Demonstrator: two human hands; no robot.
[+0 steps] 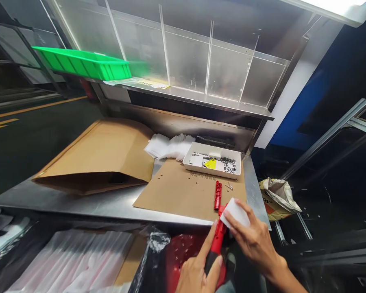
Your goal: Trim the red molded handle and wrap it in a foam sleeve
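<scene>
My left hand (198,266) grips a long red plastic part (218,238) with a black lower section, its index finger stretched along the side. In my right hand (254,236) is a white foam-like piece (238,212), pinched between thumb and fingers and held against the upper end of the red part. Just beyond, a second red plastic piece (217,195), ribbed inside, lies on the brown cardboard sheet (173,191). A few small metal pieces (229,186) lie to its right.
A white tray (212,170) with small black bits and a yellow label stands behind. White sheets (172,146) lie left of it. A large open paper bag (110,150) covers the table's left. A green bin (88,67) sits on the shelf. Wrapped pieces (76,256) fill a container below.
</scene>
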